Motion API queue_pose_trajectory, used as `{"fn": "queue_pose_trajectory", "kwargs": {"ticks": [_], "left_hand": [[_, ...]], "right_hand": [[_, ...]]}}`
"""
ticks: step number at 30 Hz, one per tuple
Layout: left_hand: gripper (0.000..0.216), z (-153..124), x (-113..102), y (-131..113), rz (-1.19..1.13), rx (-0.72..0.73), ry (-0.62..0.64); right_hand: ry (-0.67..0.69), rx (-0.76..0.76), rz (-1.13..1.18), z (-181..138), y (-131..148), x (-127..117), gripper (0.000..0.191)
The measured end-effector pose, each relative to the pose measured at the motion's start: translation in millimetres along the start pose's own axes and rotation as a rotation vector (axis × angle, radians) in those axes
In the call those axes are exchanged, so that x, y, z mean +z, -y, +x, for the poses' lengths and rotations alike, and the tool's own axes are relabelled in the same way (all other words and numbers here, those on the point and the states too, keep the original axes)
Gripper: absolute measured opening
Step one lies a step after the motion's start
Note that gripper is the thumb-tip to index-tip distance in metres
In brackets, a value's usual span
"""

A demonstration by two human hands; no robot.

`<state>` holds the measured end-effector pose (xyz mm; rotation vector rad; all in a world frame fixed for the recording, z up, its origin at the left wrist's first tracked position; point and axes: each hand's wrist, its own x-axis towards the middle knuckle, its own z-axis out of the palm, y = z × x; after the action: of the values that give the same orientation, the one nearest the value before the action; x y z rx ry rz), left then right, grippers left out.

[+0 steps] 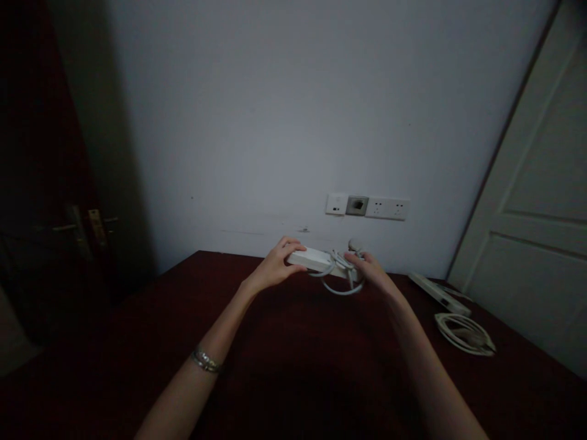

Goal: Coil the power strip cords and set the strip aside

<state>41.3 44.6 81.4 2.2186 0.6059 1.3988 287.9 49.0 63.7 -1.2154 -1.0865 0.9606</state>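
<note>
A white power strip (pixel 312 259) is held up above the dark red table near the wall. My left hand (pixel 278 261) grips its left end, thumb below and fingers over the top. At the other end, my right hand (pixel 369 269) is closed around the strip's looped white cord (pixel 342 292). Loops of that cord hang below and across the strip's right part. The right fingertips are partly hidden behind the cord and the hand itself.
On the table (pixel 284 354), to the right, lie another white power strip (pixel 440 294) and a coiled white cable (pixel 464 335). Wall sockets (pixel 387 208) sit above the table's back edge. A white door (pixel 532 244) stands at right, a dark door with a handle (pixel 95 226) at left.
</note>
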Motion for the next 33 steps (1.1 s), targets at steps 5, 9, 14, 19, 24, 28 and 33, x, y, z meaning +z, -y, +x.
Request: {"fn": "queue_pose_trajectory", "kwargs": {"ticks": [5,9,14,19,24,28,33], "left_hand": [[0.031,1.8,-10.8,20.7,0.066,-0.128,-0.136],[0.029,1.6,-19.1,41.4,-0.086,-0.246,-0.309],[0.044,-4.1,-24.8,70.1,-0.411,-0.469,-0.438],[0.05,-13.0,-39.9,74.7,-0.504,-0.545,-0.32],[0.045,-17.9,-54.1,51.5,-0.289,-0.475,0.093],[0.038,-20.4,-64.3,38.6,-0.092,-0.492,0.181],[0.046,-22.7,-89.8,38.5,0.167,-0.64,0.078]], "right_hand": [[0.108,0.025,0.121,-9.2,16.4,-14.0,0.014],[0.023,-0.004,0.044,-14.6,30.8,-38.5,0.012],[-0.136,-0.011,-0.088,-9.5,29.1,-76.1,0.018],[-0.321,-0.143,-0.027,3.5,14.7,-100.8,0.018],[-0.515,-0.377,0.197,3.4,16.1,-101.3,0.021],[-0.64,-0.55,0.312,-7.5,39.2,-102.2,0.017],[-0.794,-0.582,0.476,-23.8,87.8,-127.4,0.023]]}}
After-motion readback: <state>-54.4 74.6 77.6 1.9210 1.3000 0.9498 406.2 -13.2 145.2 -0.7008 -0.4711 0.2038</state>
